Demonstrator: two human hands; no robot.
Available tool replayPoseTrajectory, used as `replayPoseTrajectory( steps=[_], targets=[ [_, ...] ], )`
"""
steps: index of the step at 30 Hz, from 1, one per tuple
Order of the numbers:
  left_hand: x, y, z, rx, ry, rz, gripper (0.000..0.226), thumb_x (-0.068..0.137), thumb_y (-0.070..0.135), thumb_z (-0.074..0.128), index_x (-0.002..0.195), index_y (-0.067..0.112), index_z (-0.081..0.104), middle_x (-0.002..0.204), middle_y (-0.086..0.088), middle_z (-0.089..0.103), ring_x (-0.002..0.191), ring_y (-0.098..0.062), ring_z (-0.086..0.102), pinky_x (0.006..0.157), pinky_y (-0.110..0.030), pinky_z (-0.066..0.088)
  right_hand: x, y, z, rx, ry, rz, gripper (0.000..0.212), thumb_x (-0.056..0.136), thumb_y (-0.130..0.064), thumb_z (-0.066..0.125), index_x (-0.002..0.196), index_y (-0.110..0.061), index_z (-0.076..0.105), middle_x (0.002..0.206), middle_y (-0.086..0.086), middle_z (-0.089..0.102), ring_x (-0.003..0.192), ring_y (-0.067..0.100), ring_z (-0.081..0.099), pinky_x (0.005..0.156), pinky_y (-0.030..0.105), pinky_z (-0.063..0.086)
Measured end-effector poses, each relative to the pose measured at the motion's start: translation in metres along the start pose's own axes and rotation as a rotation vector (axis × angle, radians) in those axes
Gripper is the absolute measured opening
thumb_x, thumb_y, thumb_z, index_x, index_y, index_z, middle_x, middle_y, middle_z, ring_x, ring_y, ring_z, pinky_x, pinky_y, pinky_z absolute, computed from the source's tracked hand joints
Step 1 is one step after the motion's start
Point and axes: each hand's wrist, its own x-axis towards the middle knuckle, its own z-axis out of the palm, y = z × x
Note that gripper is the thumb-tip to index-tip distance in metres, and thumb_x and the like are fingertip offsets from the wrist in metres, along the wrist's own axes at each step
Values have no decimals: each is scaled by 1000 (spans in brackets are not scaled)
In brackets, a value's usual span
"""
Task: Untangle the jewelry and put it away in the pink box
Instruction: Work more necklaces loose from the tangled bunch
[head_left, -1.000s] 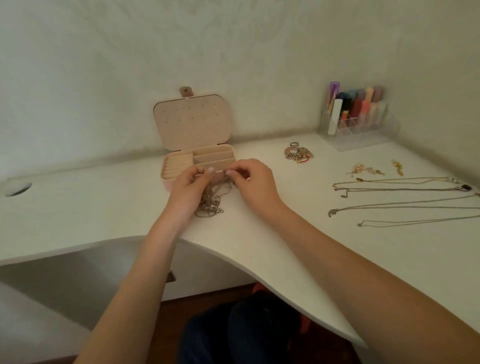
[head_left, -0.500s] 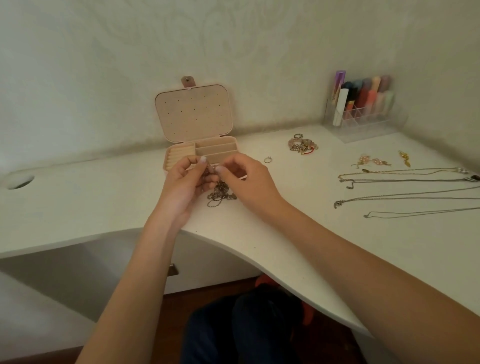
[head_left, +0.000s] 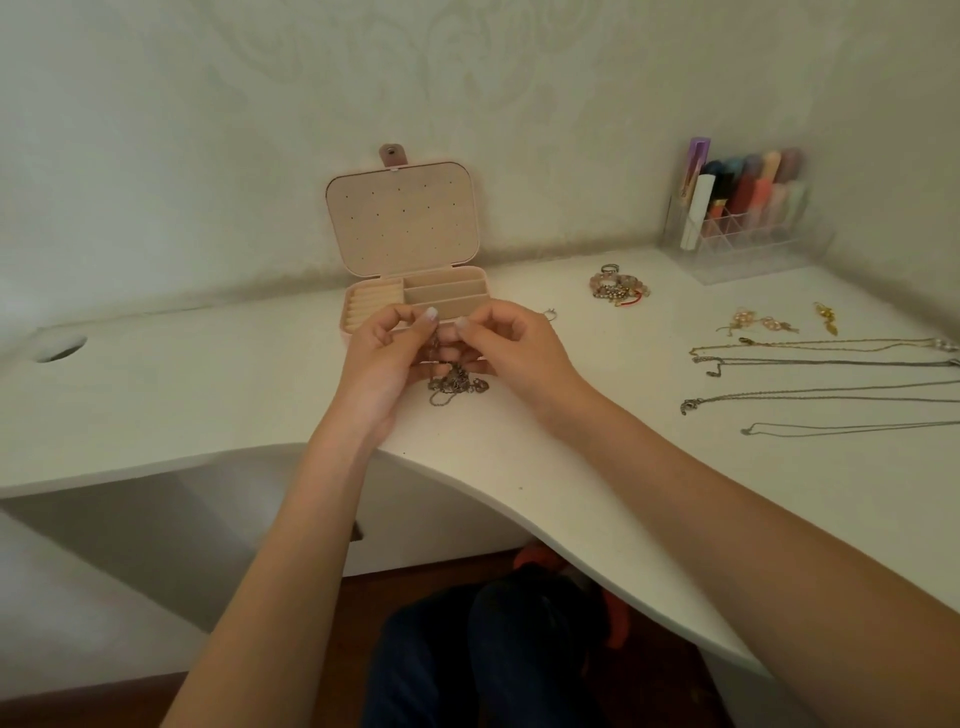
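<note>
Both hands, the left hand (head_left: 382, 358) and the right hand (head_left: 511, 348), pinch a tangled clump of dark metal chains (head_left: 456, 382), its lower part resting on the white worktop (head_left: 208, 384). Just behind them sits the open pink jewelry box (head_left: 415, 291) (lid upright); well to their right lie straightened thin chain necklaces (head_left: 821, 379).

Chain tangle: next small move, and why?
Probably ease the two pinches apart to loosen a strand. Both the left hand and right hand pinch the top of the tangle, whose knotted bulk lies bunched on the desk; the open box waits behind.
</note>
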Motion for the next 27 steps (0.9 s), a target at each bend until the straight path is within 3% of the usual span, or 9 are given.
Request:
replayPoseTrajectory(
  steps=[4,7,10,13,17,21,27],
  targets=[
    [1,-2,-1,64,89,22,14,94,10,56,80,13,54,55,1,60,44,-9,50,45,-19,42,-1,-10,-3,186,33,90,17,93,-10,58,76,-12,58,74,8,63,62,14,59,65,25,53],
    [3,-7,-1,226,202,114,16,90,10,59,76,15,55,62,1,58,54,-9,52,54,-21,46,1,-15,-11,268,62,129,18,93,-11,58,75,-13,60,68,5,62,58,11,60,65,25,53],
    [0,-6,5,423,101,237,3,81,22,64,81,20,64,92,-2,59,79,-5,58,72,-14,44,0,-16,-14,237,29,106,13,93,-17,59,81,-13,64,68,3,63,58,10,61,64,23,52],
    [-3,-5,10,432,-42,240,8,86,9,65,92,13,69,107,2,57,89,12,57,77,-6,42,0,-16,-14,227,-14,71,12,93,-19,60,83,-15,66,74,0,66,64,10,62,69,25,54],
    [-4,-7,8,428,-65,248,10,86,9,67,78,6,65,78,13,66,71,6,58,69,-8,41,0,-15,-16,215,-19,45,11,93,-18,60,87,-14,68,89,6,66,74,13,62,72,27,58],
    [0,-8,0,172,-92,121,15,95,14,56,80,10,57,82,-4,67,77,-13,64,78,-23,53,1,-15,-19,308,-8,79,14,95,-16,56,85,-11,65,69,4,57,61,10,60,67,28,59],
    [-2,-5,2,16,-78,39,14,100,13,44,90,10,53,69,3,68,59,-12,65,58,-23,53,2,-11,-13,223,7,86,19,99,-17,50,83,-9,56,71,7,61,57,6,62,61,23,57]
  ],
)
